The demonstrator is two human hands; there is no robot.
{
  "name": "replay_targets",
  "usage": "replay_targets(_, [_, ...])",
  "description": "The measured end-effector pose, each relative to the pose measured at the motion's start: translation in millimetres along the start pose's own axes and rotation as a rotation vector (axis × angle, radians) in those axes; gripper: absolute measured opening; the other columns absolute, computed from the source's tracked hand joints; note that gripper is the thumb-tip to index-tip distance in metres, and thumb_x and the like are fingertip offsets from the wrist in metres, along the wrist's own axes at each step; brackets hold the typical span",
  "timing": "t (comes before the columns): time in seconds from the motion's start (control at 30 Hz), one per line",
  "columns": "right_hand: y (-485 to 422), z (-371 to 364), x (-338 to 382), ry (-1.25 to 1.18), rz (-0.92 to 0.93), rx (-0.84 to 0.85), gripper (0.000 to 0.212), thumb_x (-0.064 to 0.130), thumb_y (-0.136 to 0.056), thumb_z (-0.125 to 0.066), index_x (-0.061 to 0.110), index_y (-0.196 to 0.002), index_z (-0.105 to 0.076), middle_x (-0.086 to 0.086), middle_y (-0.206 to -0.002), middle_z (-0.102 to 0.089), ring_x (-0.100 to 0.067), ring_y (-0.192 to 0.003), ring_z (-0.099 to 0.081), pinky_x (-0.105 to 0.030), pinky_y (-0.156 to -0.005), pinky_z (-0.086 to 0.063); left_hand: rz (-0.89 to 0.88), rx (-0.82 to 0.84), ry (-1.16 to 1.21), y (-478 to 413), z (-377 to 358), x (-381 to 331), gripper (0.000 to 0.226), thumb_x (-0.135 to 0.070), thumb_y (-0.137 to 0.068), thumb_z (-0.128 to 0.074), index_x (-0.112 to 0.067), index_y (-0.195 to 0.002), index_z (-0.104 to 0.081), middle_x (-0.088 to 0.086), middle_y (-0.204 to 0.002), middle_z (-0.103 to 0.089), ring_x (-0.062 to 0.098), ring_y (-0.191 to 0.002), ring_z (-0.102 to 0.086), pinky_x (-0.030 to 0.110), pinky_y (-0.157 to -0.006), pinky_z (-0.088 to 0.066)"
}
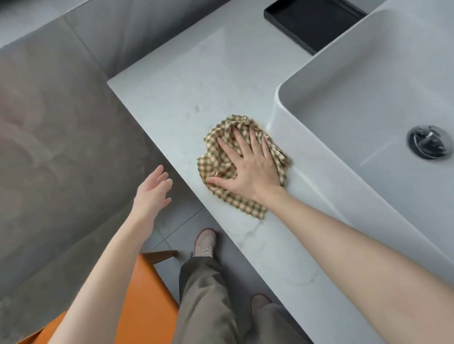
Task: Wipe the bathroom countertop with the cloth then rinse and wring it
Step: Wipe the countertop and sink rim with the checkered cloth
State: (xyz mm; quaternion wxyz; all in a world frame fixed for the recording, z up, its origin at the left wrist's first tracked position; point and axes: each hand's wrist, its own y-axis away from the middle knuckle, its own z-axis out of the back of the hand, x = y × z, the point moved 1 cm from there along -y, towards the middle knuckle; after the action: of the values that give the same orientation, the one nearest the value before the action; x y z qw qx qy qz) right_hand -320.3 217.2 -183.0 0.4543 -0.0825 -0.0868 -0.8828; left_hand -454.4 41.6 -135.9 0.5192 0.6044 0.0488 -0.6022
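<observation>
A crumpled checked cloth (220, 162), beige with green and red lines, lies on the pale marble countertop (183, 97) just left of the white basin (367, 93). My right hand (248, 166) presses flat on the cloth with its fingers spread and straight. My left hand (153, 190) hovers in the air off the counter's left edge, fingers relaxed and holding nothing.
A black rectangular tray (312, 12) sits at the back of the counter behind the basin. The basin has a metal drain plug (429, 141). Below are grey floor tiles, an orange chair (119, 325) and my legs and shoes. A grey wall runs along the left.
</observation>
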Motion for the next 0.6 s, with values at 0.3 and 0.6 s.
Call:
replay_targets(0.3, [-156, 1, 50, 0.004, -0.073, -0.043, 0.099, 0.091, -0.068, -0.019, 0.037, -0.151, -0.016, -0.004, -0.161, -0.006, -0.030, -0.148, 0.002, -0.049, -0.120, 0.000, 0.072, 0.097, 0.046, -97, 54, -48, 0.057, -0.014, -0.095, -0.049, -0.023, -0.148, -0.028, 0.000, -0.149, -0.040, 0.017, -0.129, -0.046, 0.038, -0.106, -0.042])
replay_targets(0.6, [-250, 1, 88, 0.066, -0.142, -0.015, 0.092, 0.091, -0.070, -0.012, 0.043, -0.149, -0.007, -0.001, -0.162, -0.001, -0.035, -0.147, 0.007, -0.068, -0.110, 0.005, 0.185, 0.227, 0.132, -137, 81, -59, 0.044, -0.016, -0.097, -0.048, -0.024, -0.140, -0.045, -0.003, -0.130, -0.061, 0.016, -0.122, -0.054, 0.038, -0.105, -0.042])
